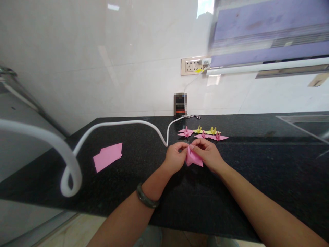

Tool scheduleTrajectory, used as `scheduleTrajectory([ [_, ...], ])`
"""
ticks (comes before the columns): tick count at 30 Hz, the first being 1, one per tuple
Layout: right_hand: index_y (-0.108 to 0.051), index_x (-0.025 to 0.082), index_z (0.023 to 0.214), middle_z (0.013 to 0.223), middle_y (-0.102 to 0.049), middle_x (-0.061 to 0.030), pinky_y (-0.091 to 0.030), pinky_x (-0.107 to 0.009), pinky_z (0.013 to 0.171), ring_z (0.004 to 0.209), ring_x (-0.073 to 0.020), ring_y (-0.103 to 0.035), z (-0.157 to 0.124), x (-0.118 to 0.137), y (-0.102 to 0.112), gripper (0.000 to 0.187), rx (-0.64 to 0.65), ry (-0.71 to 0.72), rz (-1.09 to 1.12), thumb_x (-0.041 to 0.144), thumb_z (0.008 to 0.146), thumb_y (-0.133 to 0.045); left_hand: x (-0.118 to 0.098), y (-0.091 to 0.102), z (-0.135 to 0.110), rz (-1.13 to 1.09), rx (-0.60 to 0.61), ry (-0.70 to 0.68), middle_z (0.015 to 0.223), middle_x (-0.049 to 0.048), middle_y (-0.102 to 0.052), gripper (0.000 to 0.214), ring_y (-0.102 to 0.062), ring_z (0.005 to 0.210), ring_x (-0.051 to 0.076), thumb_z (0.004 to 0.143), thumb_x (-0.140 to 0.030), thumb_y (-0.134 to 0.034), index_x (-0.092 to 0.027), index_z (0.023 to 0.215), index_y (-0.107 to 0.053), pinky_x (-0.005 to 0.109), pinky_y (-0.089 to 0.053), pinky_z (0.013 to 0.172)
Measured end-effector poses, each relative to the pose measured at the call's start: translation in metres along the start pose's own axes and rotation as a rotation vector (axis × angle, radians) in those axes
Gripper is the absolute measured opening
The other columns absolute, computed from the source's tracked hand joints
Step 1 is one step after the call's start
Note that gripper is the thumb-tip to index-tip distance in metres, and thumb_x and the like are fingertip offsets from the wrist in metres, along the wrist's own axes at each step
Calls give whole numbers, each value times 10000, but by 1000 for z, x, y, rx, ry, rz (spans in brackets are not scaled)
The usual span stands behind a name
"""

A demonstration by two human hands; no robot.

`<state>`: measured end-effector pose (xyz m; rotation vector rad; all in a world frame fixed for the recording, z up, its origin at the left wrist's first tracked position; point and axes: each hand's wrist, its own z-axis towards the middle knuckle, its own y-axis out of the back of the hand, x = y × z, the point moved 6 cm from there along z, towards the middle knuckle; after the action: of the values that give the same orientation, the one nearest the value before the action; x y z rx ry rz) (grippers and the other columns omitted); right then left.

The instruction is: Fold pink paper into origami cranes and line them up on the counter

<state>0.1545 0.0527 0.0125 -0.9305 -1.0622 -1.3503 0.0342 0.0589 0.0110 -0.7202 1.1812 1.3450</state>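
Observation:
Both hands meet over a black stone counter (257, 164), pinching a folded pink paper piece (193, 159) between them. My left hand (175, 157) grips its left upper edge with closed fingers; a dark green bangle (146, 199) circles that wrist. My right hand (207, 153) pinches the top and right side, fingers curled. Just behind the hands lie several finished folded paper figures (203, 133), pink and yellow, in a row.
A loose pink paper stack (108, 156) lies at left on the counter. A thick white cable (123, 124) snakes from the left foreground to a small dark device (180, 104) against the wall. A wall socket (193, 65) sits above; a sink edge (303, 123) at far right.

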Motion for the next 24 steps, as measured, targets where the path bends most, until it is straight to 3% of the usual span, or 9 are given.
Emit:
scheduleTrajectory([
  [9,-581,157,716,683,-570,-11,-403,-252,569,594,-111,-499,1,0,4,191,-17,24,-53,338,656,-577,5,0,1,-20,-13,31,724,36,-610,169,-525,644,112,681,-247,-512,-140,761,-615,213,-408,604],
  [17,-568,160,676,642,-547,-3,-391,-244,548,580,-110,-481,0,6,6,128,-24,103,-186,286,678,-547,8,-7,-2,-219,82,181,569,17,-523,367,-447,509,75,724,-430,-434,-96,669,-575,193,-360,491],
  [24,-580,172,658,658,-558,-11,-396,-257,576,619,-129,-504,1,15,6,98,18,163,-368,247,683,-524,5,-8,-2,-185,145,180,682,46,-591,283,-503,586,100,660,-346,-546,-98,774,-621,212,-389,564],
])
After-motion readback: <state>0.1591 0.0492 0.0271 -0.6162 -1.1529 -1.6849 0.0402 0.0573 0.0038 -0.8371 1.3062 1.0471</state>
